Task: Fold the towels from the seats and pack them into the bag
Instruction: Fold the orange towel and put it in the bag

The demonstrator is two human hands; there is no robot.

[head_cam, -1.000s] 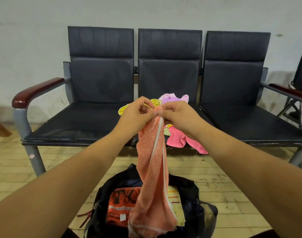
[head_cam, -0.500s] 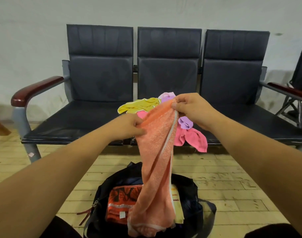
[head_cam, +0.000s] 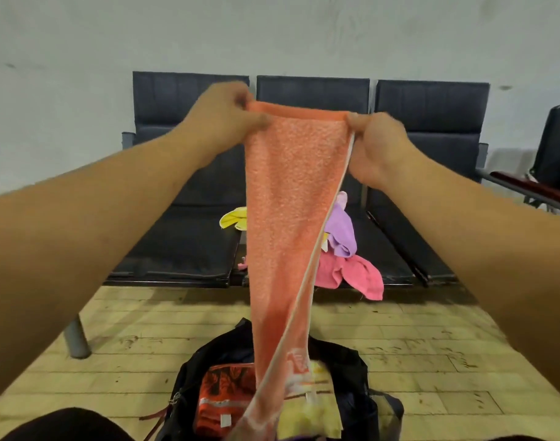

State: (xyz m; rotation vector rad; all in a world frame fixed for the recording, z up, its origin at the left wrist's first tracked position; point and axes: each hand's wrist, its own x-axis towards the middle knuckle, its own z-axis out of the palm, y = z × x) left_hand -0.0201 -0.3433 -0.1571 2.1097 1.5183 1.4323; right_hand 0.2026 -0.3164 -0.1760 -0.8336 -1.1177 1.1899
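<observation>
done: red towel (head_cam: 224,393) already packed in the bag (head_cam: 355,377) below our fingers | now: left hand (head_cam: 228,119) and right hand (head_cam: 377,144) pinch the orange towel (head_cam: 288,192) by its top corners, so it hangs unfolded | todo: yellow towel (head_cam: 232,218), purple towel (head_cam: 340,232), pink towel (head_cam: 352,275) on the seat (head_cam: 183,249) beyond our fingers

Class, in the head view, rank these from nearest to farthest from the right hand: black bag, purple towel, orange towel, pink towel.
1. orange towel, pinched by the right hand.
2. purple towel, on the middle seat below.
3. pink towel, at that seat's front edge.
4. black bag, on the floor.
</observation>
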